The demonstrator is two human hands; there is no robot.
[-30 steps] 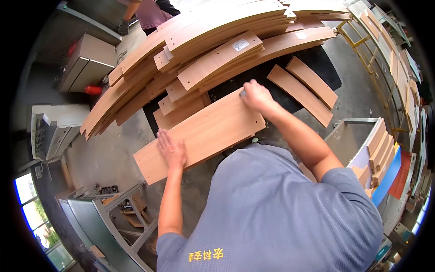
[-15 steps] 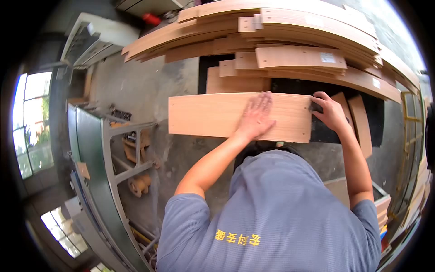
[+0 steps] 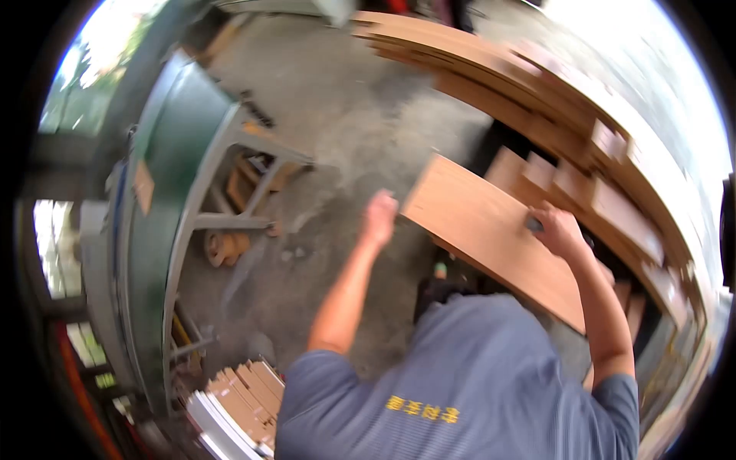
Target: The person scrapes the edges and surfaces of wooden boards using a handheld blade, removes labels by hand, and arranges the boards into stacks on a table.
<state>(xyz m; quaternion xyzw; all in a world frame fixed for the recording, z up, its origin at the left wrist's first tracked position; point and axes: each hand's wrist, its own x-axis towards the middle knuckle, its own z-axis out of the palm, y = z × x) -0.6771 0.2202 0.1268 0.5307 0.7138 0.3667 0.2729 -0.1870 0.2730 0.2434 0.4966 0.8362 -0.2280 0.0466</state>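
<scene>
A long, light wood-grain board (image 3: 483, 226) lies slantwise in front of my body. My right hand (image 3: 560, 231) is over its upper surface, fingers closed around a small dark grey object (image 3: 534, 224) whose kind I cannot make out. Just off the board's left end, my left hand (image 3: 379, 218) is held above the floor, apart from the board. Motion blur smears its fingers, so their pose is unclear.
Stacked wood-grain boards (image 3: 529, 96) curve along the far right. A green-topped bench (image 3: 165, 161) with a grey metal frame stands at left, a brown spool (image 3: 226, 247) beneath it. More stacked strips (image 3: 245, 395) lie at the lower left.
My left hand has left the board's surface and moved beyond its left end. My right hand has come from the right end onto its face, still with the dark object. The view has turned left.
</scene>
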